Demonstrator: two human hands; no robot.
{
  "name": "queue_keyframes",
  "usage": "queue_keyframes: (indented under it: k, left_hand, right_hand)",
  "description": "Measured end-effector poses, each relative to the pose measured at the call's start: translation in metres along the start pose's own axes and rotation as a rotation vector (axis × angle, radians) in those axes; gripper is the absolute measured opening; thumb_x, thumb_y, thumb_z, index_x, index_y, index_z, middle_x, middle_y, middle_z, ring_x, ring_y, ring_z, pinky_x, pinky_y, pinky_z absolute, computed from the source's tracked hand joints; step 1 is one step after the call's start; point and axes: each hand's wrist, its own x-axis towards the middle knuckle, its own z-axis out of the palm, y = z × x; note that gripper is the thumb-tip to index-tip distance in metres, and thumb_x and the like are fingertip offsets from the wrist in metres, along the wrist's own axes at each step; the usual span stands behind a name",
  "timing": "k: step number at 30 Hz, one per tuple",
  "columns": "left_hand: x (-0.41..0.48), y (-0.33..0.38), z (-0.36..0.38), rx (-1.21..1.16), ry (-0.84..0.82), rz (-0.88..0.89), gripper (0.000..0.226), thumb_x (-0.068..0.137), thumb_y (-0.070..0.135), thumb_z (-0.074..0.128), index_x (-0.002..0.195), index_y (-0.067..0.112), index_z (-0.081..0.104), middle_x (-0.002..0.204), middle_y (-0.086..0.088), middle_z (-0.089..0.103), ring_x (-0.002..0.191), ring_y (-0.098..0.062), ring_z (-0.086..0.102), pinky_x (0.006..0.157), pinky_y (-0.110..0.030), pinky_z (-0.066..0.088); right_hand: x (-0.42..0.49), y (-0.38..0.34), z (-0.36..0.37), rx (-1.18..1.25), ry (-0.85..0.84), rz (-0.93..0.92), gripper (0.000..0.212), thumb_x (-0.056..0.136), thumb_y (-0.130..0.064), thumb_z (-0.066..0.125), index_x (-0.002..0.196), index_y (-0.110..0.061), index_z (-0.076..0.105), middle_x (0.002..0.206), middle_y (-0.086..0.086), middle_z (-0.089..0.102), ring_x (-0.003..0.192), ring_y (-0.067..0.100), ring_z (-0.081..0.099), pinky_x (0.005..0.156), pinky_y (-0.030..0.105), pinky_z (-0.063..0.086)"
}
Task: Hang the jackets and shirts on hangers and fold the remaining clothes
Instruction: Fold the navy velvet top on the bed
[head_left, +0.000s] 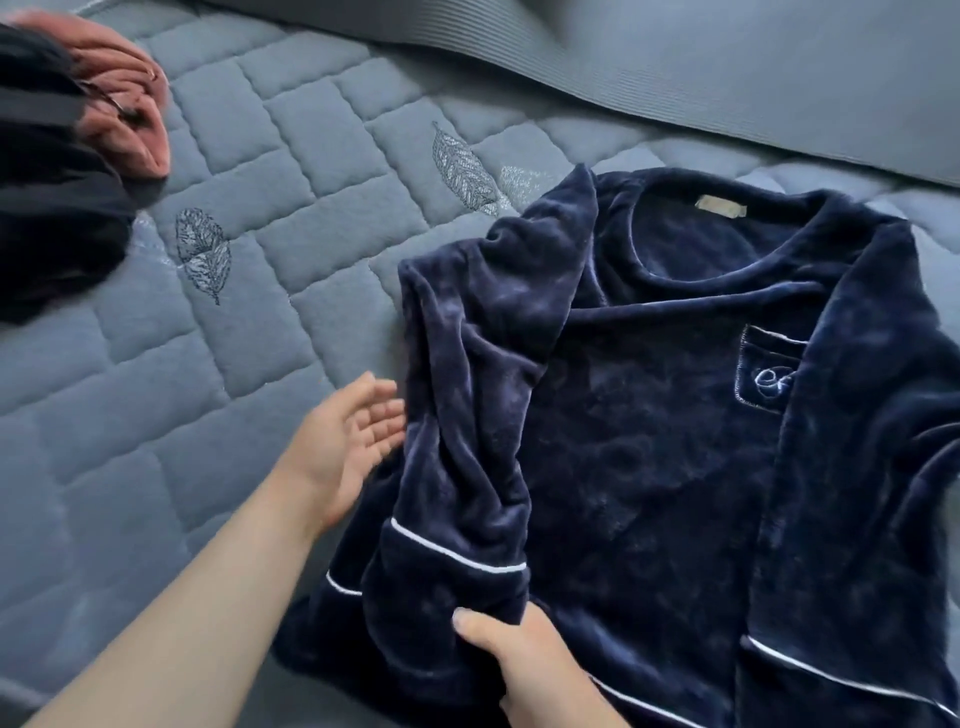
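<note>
A dark navy fleece pajama top (649, 415) with white piping and a chest pocket lies front-up on the quilted bed, collar toward the far side. Its left sleeve (467, 415) is folded inward across the body. My left hand (348, 441) is beside the sleeve's outer edge, fingers straight and spread, palm facing the fabric, just touching or nearly touching it. My right hand (519, 660) grips the cuff end of that sleeve near the white piping, thumb on top. The right sleeve (872, 467) is also folded over the front.
The blue-grey quilted mattress cover (234, 234) with embroidered leaves spreads to the left. A pile of black (47, 208) and salmon-pink clothes (130, 104) sits at the far left. A grey ribbed blanket (675, 62) lies along the far edge.
</note>
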Motion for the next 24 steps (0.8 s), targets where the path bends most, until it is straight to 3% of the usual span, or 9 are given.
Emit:
queue_keyframes:
  k: [2,4,7,10,12,14,17,20,24]
  left_hand:
    - [-0.043,-0.03,-0.025,0.117,0.074,-0.003,0.02,0.099,0.019,0.047,0.095,0.008,0.063,0.086,-0.01,0.068,0.073,-0.015,0.068,0.071,-0.027,0.053]
    - [-0.076,-0.05,-0.041,0.338,0.07,0.007,0.014,0.096,0.007,0.052,0.101,0.009,0.065,0.093,-0.008,0.07,0.079,-0.011,0.068,0.068,-0.018,0.053]
    - [-0.099,-0.057,-0.055,0.733,-0.014,0.039,0.023,0.092,0.009,0.061,0.112,0.018,0.066,0.101,0.0,0.07,0.092,-0.008,0.065,0.077,-0.013,0.05]
    - [-0.108,-0.048,-0.044,1.013,0.056,0.21,0.002,0.086,0.021,0.068,0.087,0.021,0.068,0.093,0.006,0.065,0.087,-0.003,0.06,0.082,-0.018,0.046]
    - [-0.114,-0.049,-0.034,0.997,0.167,0.339,0.016,0.081,0.021,0.073,0.07,0.014,0.064,0.077,0.003,0.064,0.073,-0.007,0.058,0.071,-0.021,0.044]
    - [-0.122,-0.053,-0.028,0.924,0.155,0.32,0.012,0.082,0.026,0.073,0.076,0.022,0.063,0.076,0.007,0.067,0.074,-0.005,0.06,0.071,-0.021,0.045]
    - [-0.131,-0.062,-0.03,0.555,-0.142,0.069,0.011,0.087,0.026,0.065,0.096,0.025,0.07,0.099,0.009,0.074,0.095,-0.006,0.068,0.077,-0.018,0.051]
    - [-0.129,-0.071,-0.042,0.305,-0.11,-0.116,0.013,0.082,0.011,0.068,0.093,0.011,0.073,0.094,-0.009,0.075,0.086,-0.022,0.072,0.064,-0.027,0.055]
    - [-0.122,-0.092,-0.064,0.986,0.316,0.151,0.017,0.078,0.02,0.077,0.08,0.024,0.06,0.077,0.01,0.067,0.08,-0.017,0.066,0.066,-0.025,0.047]
  right_hand:
    - [-0.009,-0.007,0.0,0.149,0.06,-0.024,0.032,0.082,0.005,0.062,0.107,-0.011,0.075,0.113,0.021,0.07,0.108,0.034,0.066,0.088,0.04,0.055]
    - [-0.016,-0.009,0.008,0.199,0.02,0.013,0.036,0.084,0.003,0.059,0.117,-0.006,0.069,0.119,0.022,0.067,0.112,0.035,0.064,0.088,0.04,0.054]
    - [-0.027,-0.012,0.011,0.299,0.04,0.07,0.037,0.084,-0.002,0.058,0.12,-0.005,0.067,0.121,0.02,0.066,0.112,0.035,0.064,0.095,0.045,0.051]
    - [-0.036,-0.012,0.012,0.406,-0.006,0.178,0.04,0.081,-0.003,0.056,0.12,0.002,0.066,0.125,0.023,0.063,0.117,0.037,0.06,0.102,0.047,0.047]
    - [-0.041,-0.011,0.015,0.461,-0.026,0.198,0.044,0.077,-0.003,0.057,0.119,0.004,0.065,0.129,0.024,0.06,0.122,0.038,0.057,0.102,0.048,0.047]
    - [-0.043,-0.009,0.021,0.522,-0.054,0.19,0.049,0.072,-0.005,0.059,0.12,0.005,0.065,0.129,0.025,0.059,0.12,0.04,0.058,0.096,0.05,0.051]
    - [-0.043,-0.005,0.022,0.52,-0.087,0.218,0.049,0.069,-0.008,0.06,0.116,0.003,0.067,0.127,0.025,0.061,0.114,0.041,0.062,0.088,0.049,0.054]
    - [-0.039,0.002,0.021,0.399,-0.012,0.264,0.042,0.071,-0.012,0.065,0.111,-0.002,0.072,0.119,0.02,0.067,0.103,0.035,0.068,0.083,0.045,0.056]
    - [-0.036,0.018,0.025,-0.105,0.272,0.185,0.021,0.091,-0.023,0.062,0.11,-0.016,0.068,0.103,0.003,0.075,0.092,0.022,0.071,0.065,0.035,0.057]
